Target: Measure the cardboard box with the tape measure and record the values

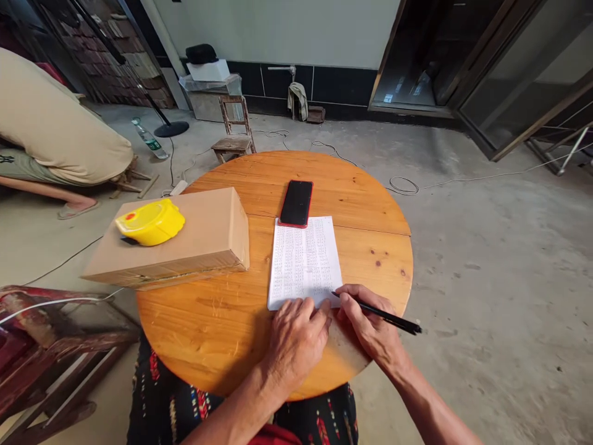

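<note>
A black pen (386, 316) is gripped in my right hand (368, 318), its tip at the lower right of a white sheet of paper (303, 262). Rows of small printed or written characters cover the sheet. My left hand (300, 334) rests on the paper's bottom edge, fingers slightly bent and pressing down, holding nothing. Over the sheet's top edge lies a phone (296, 203) with a dark screen and red edge. To the left, a yellow tape measure (152, 222) sits on a closed cardboard box (208, 225).
Everything stands on a round wooden table (365, 204). Beyond it are a small wooden chair (234, 127), a water bottle (151, 139) and a loose cable (404, 185) on the floor. At left, a person (55, 117) bends low near a reddish wooden chair (55, 346).
</note>
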Action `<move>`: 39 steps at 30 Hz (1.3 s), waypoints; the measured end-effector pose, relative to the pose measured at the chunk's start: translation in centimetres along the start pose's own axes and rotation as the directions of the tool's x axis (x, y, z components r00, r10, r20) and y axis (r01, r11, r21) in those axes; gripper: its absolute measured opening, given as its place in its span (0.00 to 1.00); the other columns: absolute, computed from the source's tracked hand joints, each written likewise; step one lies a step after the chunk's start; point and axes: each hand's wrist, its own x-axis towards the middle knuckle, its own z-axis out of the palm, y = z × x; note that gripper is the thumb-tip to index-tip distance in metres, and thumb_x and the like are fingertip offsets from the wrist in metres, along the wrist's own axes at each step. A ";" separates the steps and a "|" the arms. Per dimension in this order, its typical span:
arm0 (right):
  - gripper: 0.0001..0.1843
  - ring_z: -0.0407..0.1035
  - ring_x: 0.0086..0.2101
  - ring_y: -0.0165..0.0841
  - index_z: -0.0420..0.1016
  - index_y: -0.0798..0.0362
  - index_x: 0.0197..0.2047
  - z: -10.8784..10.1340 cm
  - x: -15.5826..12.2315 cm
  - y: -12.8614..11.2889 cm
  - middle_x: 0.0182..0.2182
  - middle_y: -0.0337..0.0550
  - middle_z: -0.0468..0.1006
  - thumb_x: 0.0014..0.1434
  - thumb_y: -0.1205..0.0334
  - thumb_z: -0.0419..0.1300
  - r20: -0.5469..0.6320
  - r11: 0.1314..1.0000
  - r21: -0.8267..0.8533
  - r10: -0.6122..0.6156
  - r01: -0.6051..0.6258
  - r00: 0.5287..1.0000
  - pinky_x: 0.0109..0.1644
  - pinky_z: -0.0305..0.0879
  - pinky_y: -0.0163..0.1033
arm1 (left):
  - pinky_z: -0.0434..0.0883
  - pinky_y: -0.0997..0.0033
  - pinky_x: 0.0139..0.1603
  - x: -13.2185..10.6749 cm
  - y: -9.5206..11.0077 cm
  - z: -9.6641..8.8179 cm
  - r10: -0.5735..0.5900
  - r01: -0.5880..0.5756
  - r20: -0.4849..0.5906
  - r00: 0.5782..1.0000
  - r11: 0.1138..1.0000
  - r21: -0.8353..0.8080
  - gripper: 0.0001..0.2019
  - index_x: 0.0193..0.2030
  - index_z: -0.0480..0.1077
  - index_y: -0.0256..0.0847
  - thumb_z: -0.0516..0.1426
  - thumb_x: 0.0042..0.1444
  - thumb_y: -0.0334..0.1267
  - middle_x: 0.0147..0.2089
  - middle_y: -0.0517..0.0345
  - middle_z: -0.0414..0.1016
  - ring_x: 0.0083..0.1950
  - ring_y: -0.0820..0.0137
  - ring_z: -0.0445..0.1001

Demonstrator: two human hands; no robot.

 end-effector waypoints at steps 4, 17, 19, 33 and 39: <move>0.13 0.75 0.26 0.33 0.77 0.53 0.36 0.4 0.5 -0.1 0.26 0.42 0.81 0.64 0.57 0.53 0.005 0.993 -0.093 -0.068 0.068 0.998 0.32 0.71 0.35 | 0.66 0.63 0.34 0.0 -0.1 0.2 -0.006 0.006 -0.018 1.000 1.000 -0.017 0.12 0.48 0.73 0.42 0.54 0.60 0.31 0.31 0.57 0.69 0.33 0.65 0.71; 0.10 0.77 0.30 0.32 0.76 0.53 0.36 0.9 1.0 -0.3 0.30 0.43 0.82 0.63 0.63 0.54 0.063 0.977 -0.167 -0.124 0.133 0.990 0.37 0.72 0.36 | 0.66 0.63 0.34 -0.1 -0.4 0.7 -0.077 0.078 0.009 0.997 0.990 -0.114 0.16 0.50 0.74 0.45 0.55 0.58 0.27 0.31 0.58 0.70 0.33 0.64 0.71; 0.10 0.77 0.30 0.32 0.76 0.53 0.36 1.0 1.0 -0.4 0.30 0.43 0.82 0.64 0.63 0.54 0.068 0.976 -0.172 -0.123 0.133 0.990 0.37 0.71 0.36 | 0.66 0.63 0.33 -0.1 -0.5 0.8 -0.078 0.078 0.012 0.997 0.990 -0.120 0.16 0.51 0.74 0.45 0.55 0.58 0.27 0.31 0.58 0.70 0.33 0.64 0.71; 0.10 0.75 0.28 0.31 0.75 0.53 0.34 1.2 1.2 -0.3 0.28 0.41 0.81 0.64 0.65 0.54 0.086 0.970 -0.171 -0.159 0.172 0.983 0.35 0.69 0.34 | 0.64 0.63 0.30 0.4 -0.6 0.3 -0.065 0.057 -0.061 0.996 0.990 -0.126 0.11 0.41 0.76 0.43 0.55 0.57 0.27 0.28 0.60 0.69 0.30 0.65 0.69; 0.10 0.74 0.28 0.30 0.77 0.52 0.36 0.7 0.7 0.2 0.28 0.39 0.81 0.64 0.60 0.55 0.033 0.992 -0.105 -0.071 0.074 0.997 0.33 0.68 0.33 | 0.64 0.63 0.32 0.1 -0.7 0.6 -0.067 0.063 -0.026 0.997 0.988 -0.138 0.15 0.50 0.74 0.44 0.56 0.58 0.27 0.30 0.60 0.71 0.32 0.65 0.70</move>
